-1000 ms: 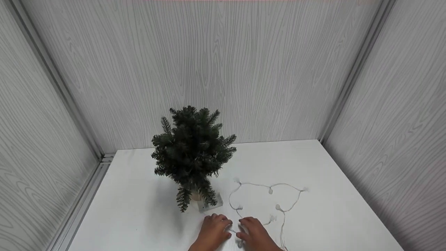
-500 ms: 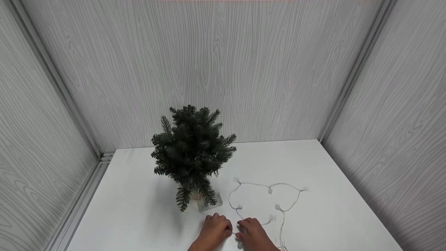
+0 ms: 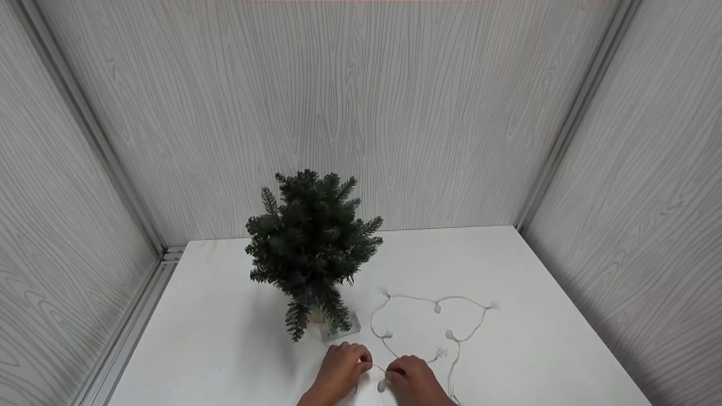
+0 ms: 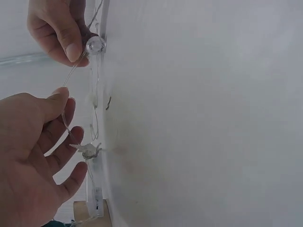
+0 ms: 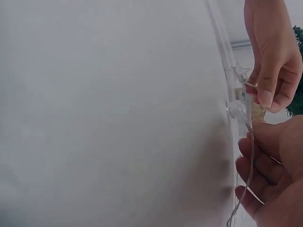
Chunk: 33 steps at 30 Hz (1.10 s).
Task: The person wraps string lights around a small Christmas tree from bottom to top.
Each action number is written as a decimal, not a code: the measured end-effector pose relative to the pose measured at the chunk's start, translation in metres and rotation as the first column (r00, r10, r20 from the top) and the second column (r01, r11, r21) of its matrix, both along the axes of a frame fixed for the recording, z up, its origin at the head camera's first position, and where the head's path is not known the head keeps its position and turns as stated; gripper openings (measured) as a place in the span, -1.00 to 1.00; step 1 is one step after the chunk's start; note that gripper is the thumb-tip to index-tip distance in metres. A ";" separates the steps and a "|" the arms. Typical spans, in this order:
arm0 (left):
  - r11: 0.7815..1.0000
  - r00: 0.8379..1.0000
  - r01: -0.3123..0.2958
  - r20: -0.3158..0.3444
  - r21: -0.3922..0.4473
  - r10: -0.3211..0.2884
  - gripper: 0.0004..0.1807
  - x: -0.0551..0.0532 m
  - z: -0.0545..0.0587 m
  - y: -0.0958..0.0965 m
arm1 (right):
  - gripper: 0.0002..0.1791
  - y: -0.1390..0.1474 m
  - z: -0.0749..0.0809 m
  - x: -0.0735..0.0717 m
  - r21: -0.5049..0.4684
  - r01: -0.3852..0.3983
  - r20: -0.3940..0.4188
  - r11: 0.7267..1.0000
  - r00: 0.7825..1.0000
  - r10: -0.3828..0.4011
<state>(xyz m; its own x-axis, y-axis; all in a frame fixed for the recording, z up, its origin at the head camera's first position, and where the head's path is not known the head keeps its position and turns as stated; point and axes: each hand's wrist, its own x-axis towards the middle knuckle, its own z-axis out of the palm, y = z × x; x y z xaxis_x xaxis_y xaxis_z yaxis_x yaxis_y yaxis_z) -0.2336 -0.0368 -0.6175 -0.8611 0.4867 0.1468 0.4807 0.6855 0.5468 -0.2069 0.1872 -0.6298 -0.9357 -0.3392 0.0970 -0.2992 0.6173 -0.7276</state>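
My left hand (image 3: 342, 369) pinches the thin clear wire of a string of lights (image 3: 457, 366) between thumb and index finger. My right hand (image 3: 416, 379) pinches the same wire a short way to the right, so a short length spans the two hands. Beside the right fingertips hangs a round clear bulb (image 4: 95, 45). Below the left fingers in the left wrist view is a clear star-shaped light (image 4: 86, 150). The rest of the string lies in a loose loop on the white table (image 3: 541, 349), with several bulbs along it.
A small artificial Christmas tree (image 3: 313, 237) stands just beyond my left hand. Its short trunk (image 3: 317, 316) rises from a clear square base (image 3: 347, 327). Pale wood-grain panels (image 3: 361, 113) enclose the table at the back and both sides.
My left hand has shifted slightly left and now holds the wire between fingertips. The wire between the hands shows more, and the bulb below has moved a little left.
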 end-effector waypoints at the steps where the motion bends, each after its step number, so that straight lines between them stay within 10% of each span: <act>1: 1.000 1.000 -0.006 0.015 0.003 0.006 -0.92 0.000 0.002 -0.002 | -0.87 0.001 0.001 0.000 -0.005 0.003 0.001 1.000 1.000 -0.003; 7: 0.998 0.998 -0.063 0.004 0.022 0.063 -0.91 0.008 0.012 -0.017 | -0.84 0.010 0.008 0.003 -0.016 0.023 0.035 1.000 0.999 -0.022; 12: 0.993 0.986 -0.112 -0.129 -0.033 0.107 -0.94 0.017 0.015 -0.032 | -0.84 0.017 0.020 0.004 -0.043 0.025 -0.006 0.999 1.000 -0.025; 22: 0.976 0.895 -0.219 -0.400 -0.014 0.195 -0.89 0.033 0.018 -0.065 | -0.82 0.018 0.054 0.008 -0.014 0.002 -0.109 1.000 0.994 -0.003; 33: 0.933 0.846 -0.338 -0.394 0.123 0.358 -0.80 0.042 0.021 -0.090 | -0.87 0.027 0.075 0.001 0.063 -0.068 -0.328 0.996 0.941 0.085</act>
